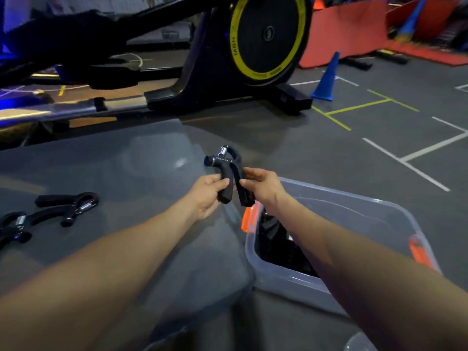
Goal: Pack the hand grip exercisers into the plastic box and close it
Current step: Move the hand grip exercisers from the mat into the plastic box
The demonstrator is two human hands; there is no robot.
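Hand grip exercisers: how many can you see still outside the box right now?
3. One exerciser is held between the left hand and right hand; two lie at left. Dark items inside the plastic box may be more.

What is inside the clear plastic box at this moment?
Dark, black items lie at the bottom of the plastic box, likely grip exercisers. The right forearm crosses over the box and covers much of the inside, so no count is possible.

Hand grip exerciser (229, 173) black, silver spring. Plastic box (359, 206) clear grey, orange latches (247, 219). Floor (379, 148) dark grey, white and yellow lines. Cone (325, 79) blue. Flywheel (269, 34) black, yellow rim. Mats (344, 34) red.
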